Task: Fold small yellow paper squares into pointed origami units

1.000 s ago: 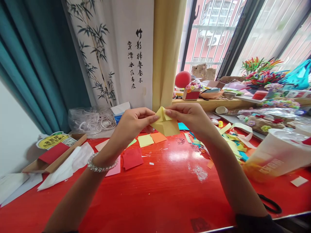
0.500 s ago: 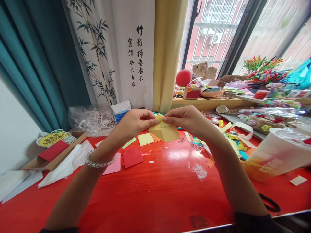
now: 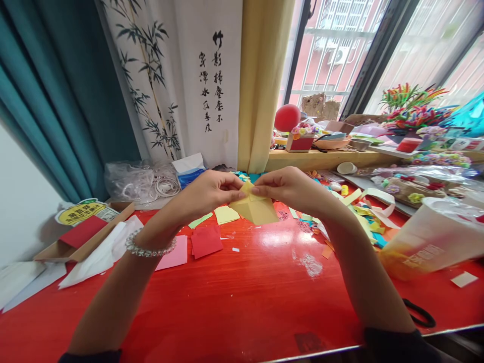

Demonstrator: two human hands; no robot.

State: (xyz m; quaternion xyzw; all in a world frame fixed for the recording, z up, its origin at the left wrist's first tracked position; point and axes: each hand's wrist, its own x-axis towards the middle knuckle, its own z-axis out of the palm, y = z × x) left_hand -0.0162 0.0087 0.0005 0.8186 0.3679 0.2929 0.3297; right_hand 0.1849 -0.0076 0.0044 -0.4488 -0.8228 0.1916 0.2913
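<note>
A partly folded sheet of yellow paper is held up over the far side of the red table. My left hand pinches its upper left edge between thumb and fingers. On the other side, my right hand grips the upper right edge the same way, close to the left thumb. Creases run across the sheet, and its lower part hangs free. Just beyond the left wrist lie a pale yellow paper stack, red paper squares and pink paper.
A plastic cup stands at the right beside a heap of paper scraps. A black hair tie lies near the front edge. At the left sits a shallow cardboard box. Craft items and a red balloon fill the windowsill.
Both hands keep their pinch on the yellow paper, which has tilted slightly and shifted a little left. The camera view has moved a little.
</note>
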